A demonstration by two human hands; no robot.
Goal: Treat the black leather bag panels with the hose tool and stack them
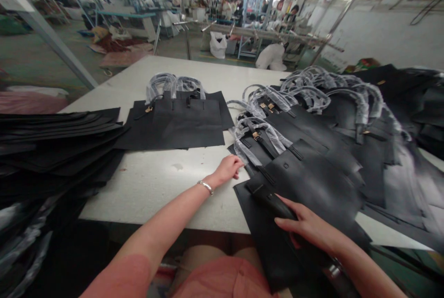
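My left hand (229,169) reaches over the table with its fingers curled. Its fingertips are at the edge of a black bag panel with plastic-wrapped handles (245,147); whether they pinch anything is too small to tell. My right hand (301,224) is closed around a folded part of a black leather panel (267,242), thumb on top, at the table's front edge. The panel's lower end hangs over my lap. Beneath and behind it lies a larger black panel (308,182) with a small slot. A gold buckle (256,135) shows on a strap between the wrapped handles.
Black panels with wrapped handles (187,122) lie at the table's back left. A tall stack of black panels (52,145) stands at left. More handled panels (360,103) overlap at right. The pale table (166,191) has its front edge before my lap. Metal posts stand beyond.
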